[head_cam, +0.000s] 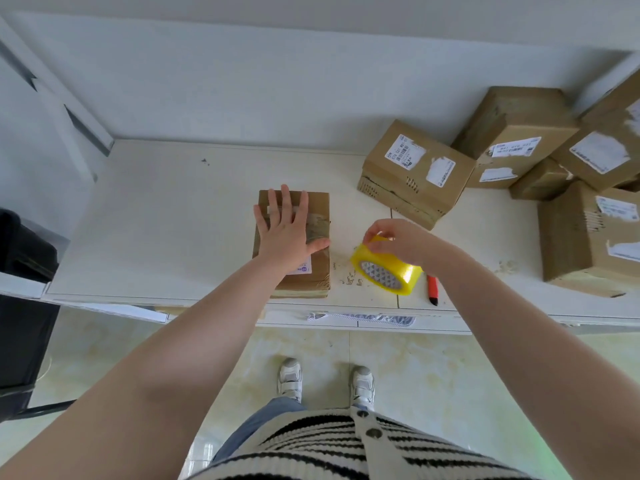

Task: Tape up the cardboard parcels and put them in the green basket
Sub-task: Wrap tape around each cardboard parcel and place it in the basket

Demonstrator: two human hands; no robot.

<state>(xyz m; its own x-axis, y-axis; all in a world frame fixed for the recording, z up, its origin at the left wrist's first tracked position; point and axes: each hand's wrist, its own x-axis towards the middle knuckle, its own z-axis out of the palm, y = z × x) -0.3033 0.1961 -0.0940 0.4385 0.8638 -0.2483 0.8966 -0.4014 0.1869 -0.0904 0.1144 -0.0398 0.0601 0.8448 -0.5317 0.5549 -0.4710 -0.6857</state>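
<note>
My left hand [289,230] lies flat, fingers spread wide, pressing the flat parcel [313,271] onto the worktop [156,220] near its front edge. My right hand's [398,242] grip pinches the yellow tape roll [386,270] just beside it. Advice: find the tape end, keep the parcel pinned. Untaped parcels [415,171] are stacked right. No green basket is in view.
</note>
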